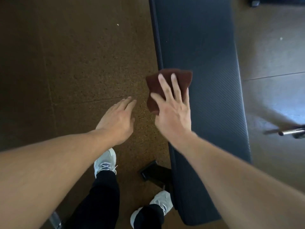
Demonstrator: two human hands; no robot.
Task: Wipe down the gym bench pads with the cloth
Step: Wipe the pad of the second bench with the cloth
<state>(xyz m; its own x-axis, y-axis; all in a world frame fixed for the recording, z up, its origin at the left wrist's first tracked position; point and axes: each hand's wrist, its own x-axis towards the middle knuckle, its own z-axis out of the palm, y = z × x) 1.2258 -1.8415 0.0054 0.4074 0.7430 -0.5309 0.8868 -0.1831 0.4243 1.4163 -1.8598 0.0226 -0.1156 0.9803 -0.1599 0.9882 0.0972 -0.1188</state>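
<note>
Pressing brown cloth (166,86) on bench pad (206,66), right hand (173,113)

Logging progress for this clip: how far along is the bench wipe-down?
Done: nothing provable; the bench pad shows no clear wiped streaks. In hand: the right hand presses the dark red cloth flat at the pad's left edge, fingers straight. The left hand hovers open over the floor. Left: seemingly most of the pad.

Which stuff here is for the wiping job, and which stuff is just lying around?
For the job:
- brown cloth
- black bench pad
- right hand, pressing the cloth flat

Just lying around:
- metal bar on the floor by the bench
- left hand, open over the floor, holding nothing
</note>
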